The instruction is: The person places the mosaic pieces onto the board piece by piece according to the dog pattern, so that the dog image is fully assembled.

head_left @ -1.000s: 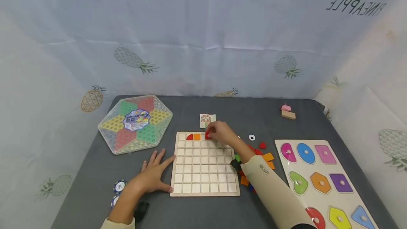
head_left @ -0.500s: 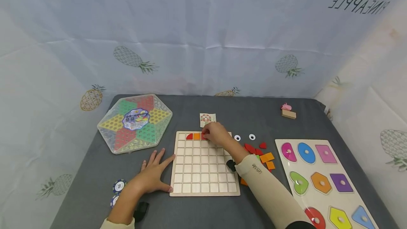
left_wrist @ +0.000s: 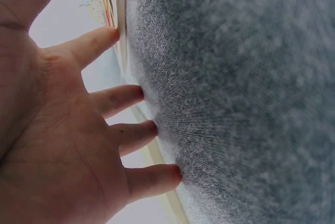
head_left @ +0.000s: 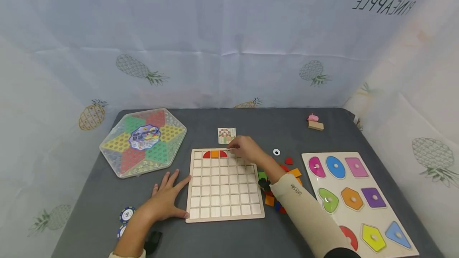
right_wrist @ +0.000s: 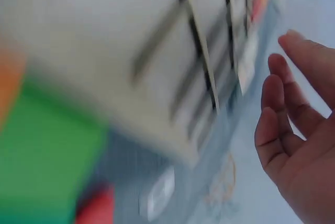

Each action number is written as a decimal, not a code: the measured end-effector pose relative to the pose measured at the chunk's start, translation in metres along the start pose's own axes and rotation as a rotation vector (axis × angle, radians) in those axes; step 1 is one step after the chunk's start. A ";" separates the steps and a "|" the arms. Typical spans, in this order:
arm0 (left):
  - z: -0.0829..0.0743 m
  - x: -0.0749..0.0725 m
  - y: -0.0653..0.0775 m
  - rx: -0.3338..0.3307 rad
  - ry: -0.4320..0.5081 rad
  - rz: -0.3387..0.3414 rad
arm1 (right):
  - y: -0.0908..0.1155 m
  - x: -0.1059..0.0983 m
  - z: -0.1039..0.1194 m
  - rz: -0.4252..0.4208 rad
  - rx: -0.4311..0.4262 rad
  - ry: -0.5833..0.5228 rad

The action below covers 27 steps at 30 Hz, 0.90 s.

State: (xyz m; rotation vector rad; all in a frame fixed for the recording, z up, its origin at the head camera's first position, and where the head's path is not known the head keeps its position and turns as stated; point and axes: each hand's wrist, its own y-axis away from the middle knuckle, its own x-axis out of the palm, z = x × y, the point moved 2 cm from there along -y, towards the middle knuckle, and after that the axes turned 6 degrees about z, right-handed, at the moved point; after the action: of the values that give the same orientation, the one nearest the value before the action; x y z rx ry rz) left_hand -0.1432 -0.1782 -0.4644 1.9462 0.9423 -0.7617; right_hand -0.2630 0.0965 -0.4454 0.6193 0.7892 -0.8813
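Observation:
A wooden grid board (head_left: 225,190) lies on the dark table. In its top row sit a red rounded piece (head_left: 206,154), an orange square (head_left: 214,154) and a second red rounded piece (head_left: 223,154). My right hand (head_left: 247,150) hovers over the top row, just right of that second red piece. In the right wrist view its fingers (right_wrist: 280,93) are loosely bent with nothing between them. My left hand (head_left: 163,198) rests with spread fingers at the board's left side, thumb and index fingertip at the edge. The left wrist view shows the fingertips (left_wrist: 170,177) down on the cloth.
Loose coloured pieces (head_left: 269,200) lie right of the board, partly hidden by the right arm. A picture card (head_left: 226,135) lies behind it. A shape puzzle (head_left: 337,220) is at right, a hexagonal game box (head_left: 145,142) at left, poker chips (head_left: 127,214) near the left forearm.
The right hand has set the red rounded piece into the top row beside the orange square and let go of it. The left hand keeps its place at the board; the head view has shifted slightly.

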 end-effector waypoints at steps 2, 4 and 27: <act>0.001 -0.001 0.000 0.010 -0.003 -0.005 | 0.012 -0.014 -0.008 -0.018 0.040 0.005; 0.001 -0.001 0.000 0.016 -0.003 -0.009 | 0.026 -0.027 -0.016 -0.008 0.098 0.042; 0.001 -0.004 0.002 0.006 0.015 0.011 | 0.079 -0.022 -0.049 0.149 0.147 0.255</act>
State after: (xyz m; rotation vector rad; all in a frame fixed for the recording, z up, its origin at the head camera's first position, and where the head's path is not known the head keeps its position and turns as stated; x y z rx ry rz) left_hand -0.1439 -0.1806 -0.4611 1.9637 0.9384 -0.7455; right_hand -0.2209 0.1826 -0.4435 0.9214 0.8996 -0.7360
